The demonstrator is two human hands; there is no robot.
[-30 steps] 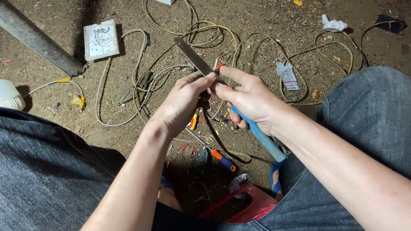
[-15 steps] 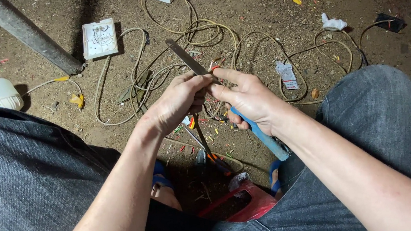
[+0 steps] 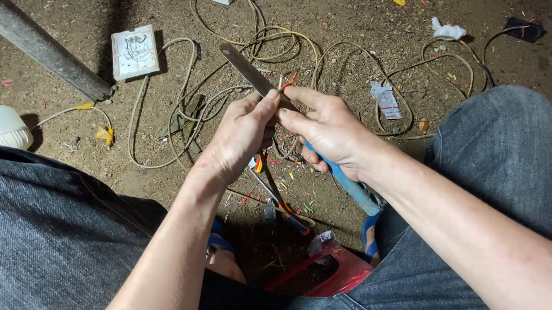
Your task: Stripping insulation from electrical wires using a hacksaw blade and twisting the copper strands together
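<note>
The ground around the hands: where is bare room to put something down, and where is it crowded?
Bare dirt lies between the grey pipe and the white switch plate, and along the top right between the crumpled white paper and the dark scrap. It is crowded under the left hand and right hand, where beige cable loops and wire clippings lie.

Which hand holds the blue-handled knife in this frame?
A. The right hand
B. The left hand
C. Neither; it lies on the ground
A: the right hand wraps the blue handle of the knife, whose blade points up-left past the left hand.
</note>
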